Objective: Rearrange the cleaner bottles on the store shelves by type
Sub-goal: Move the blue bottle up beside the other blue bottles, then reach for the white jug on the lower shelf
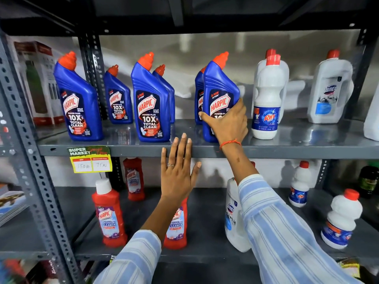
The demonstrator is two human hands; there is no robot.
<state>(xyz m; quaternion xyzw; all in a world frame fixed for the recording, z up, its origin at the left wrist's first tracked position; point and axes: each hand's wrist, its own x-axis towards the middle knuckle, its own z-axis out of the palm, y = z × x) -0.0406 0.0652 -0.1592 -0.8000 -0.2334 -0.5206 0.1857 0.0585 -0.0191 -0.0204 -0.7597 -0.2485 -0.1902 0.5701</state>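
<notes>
Several blue Harpic bottles with red caps stand on the upper shelf [123,147]. My right hand [228,123] grips the rightmost blue Harpic bottle [220,83], which stands upright at the shelf front. My left hand [178,171] is open and empty, its fingertips against the shelf's front edge. To the right stand a white Rin bottle [266,99] and a white Domex bottle [329,87]. On the lower shelf [205,218] are red Harpic bathroom cleaner bottles [109,214], a white Domex bottle [233,218] partly behind my right sleeve, and small white Rin bottles [340,220].
A price tag [91,159] hangs on the upper shelf's edge at the left. Perforated metal uprights [39,191] frame the bay. A boxed item [39,83] stands in the left bay, and a dark bottle [368,181] sits at the far right below.
</notes>
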